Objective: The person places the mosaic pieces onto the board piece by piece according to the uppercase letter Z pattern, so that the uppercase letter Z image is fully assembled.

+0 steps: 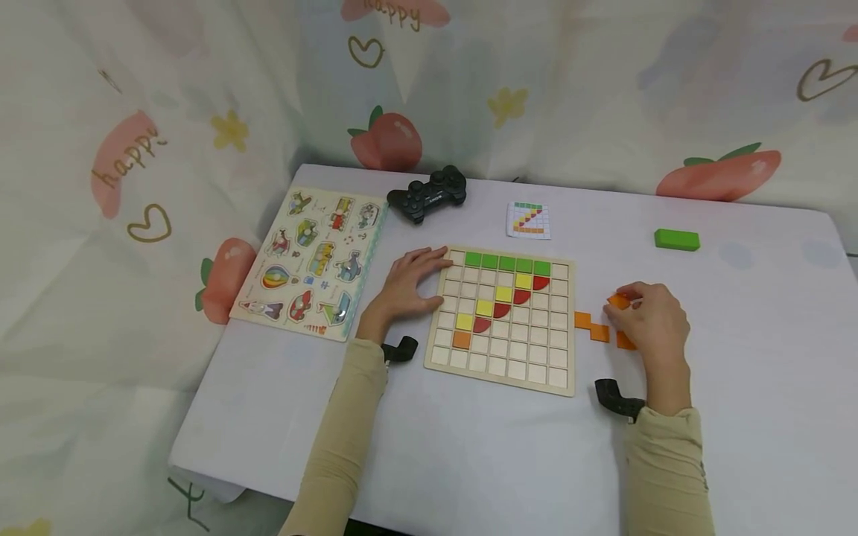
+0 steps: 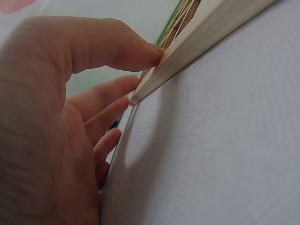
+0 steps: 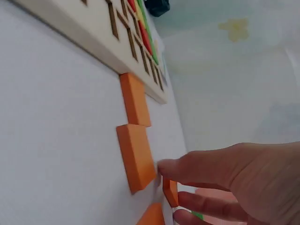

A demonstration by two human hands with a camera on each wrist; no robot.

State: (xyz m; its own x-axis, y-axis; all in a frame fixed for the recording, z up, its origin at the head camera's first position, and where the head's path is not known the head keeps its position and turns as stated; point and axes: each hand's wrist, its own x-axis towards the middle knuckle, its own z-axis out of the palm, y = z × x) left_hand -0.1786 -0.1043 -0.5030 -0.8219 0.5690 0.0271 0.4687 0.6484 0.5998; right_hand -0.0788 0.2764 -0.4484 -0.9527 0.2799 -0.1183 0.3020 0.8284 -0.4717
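Observation:
A wooden grid board (image 1: pixel 499 378) lies mid-table, with green, yellow and orange square tiles and red quarter-round tiles set in its cells. The fingertips and thumb of my left hand (image 1: pixel 410 286) touch the board's left edge, fingers fairly straight; the left wrist view shows the thumb against the wooden rim (image 2: pixel 187 44). To the right of the board, my right hand (image 1: pixel 650 320) pinches an orange square tile (image 1: pixel 618 301) between thumb and fingers. Loose orange tiles (image 1: pixel 599 333) lie beside the board, one touching its edge (image 3: pixel 135 99) and another partly under my right hand.
A small pattern card (image 1: pixel 529 221) lies behind the board. The black game controller (image 1: pixel 429 195) and a picture puzzle board (image 1: pixel 308 260) are at the left. A green block (image 1: pixel 677 239) stands at the back right. Patterned cloth (image 1: pixel 576 97) hangs behind the table.

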